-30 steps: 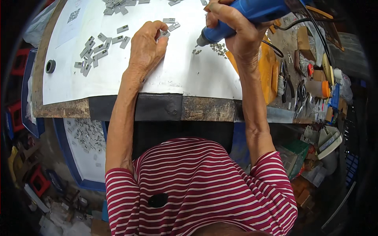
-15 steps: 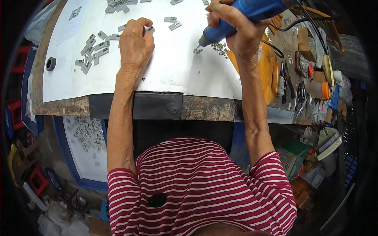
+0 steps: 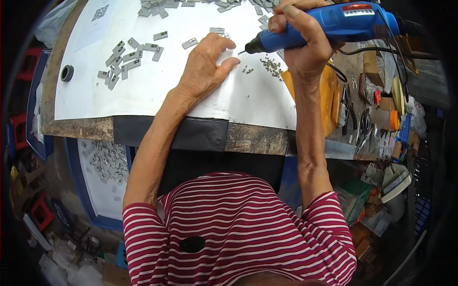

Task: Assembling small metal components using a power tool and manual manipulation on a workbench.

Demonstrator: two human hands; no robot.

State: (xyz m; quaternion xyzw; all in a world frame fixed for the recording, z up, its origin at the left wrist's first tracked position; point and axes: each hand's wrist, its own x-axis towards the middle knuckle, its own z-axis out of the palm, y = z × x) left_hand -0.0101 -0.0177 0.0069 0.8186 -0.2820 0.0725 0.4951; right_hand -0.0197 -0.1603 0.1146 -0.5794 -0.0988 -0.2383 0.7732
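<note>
Gripping a blue electric screwdriver (image 3: 329, 27) in the tightly wrapped right hand (image 3: 307, 52), far and to the right, pointing its bit leftward above a white sheet (image 3: 90, 97). Holding the left hand (image 3: 205, 66) half open, parting thumb and forefinger near some grey pieces (image 3: 217, 30), gripping nothing visible. Facing a worn wooden table (image 3: 257, 139), with more pieces strewn left and far, tiny metal parts (image 3: 273, 68) heaped right of centre, and a yellow-orange packet (image 3: 331, 97) at right. Overlooking a cluttered room, with a blue tray (image 3: 102, 220) below the table's left side and a red stool (image 3: 42, 212) farther left.

Sm. parts (image 3: 273, 69) on sheet (image 3: 262, 102), R of L hand (image 3: 205, 64); ring (image 3: 70, 72) far L.
</note>
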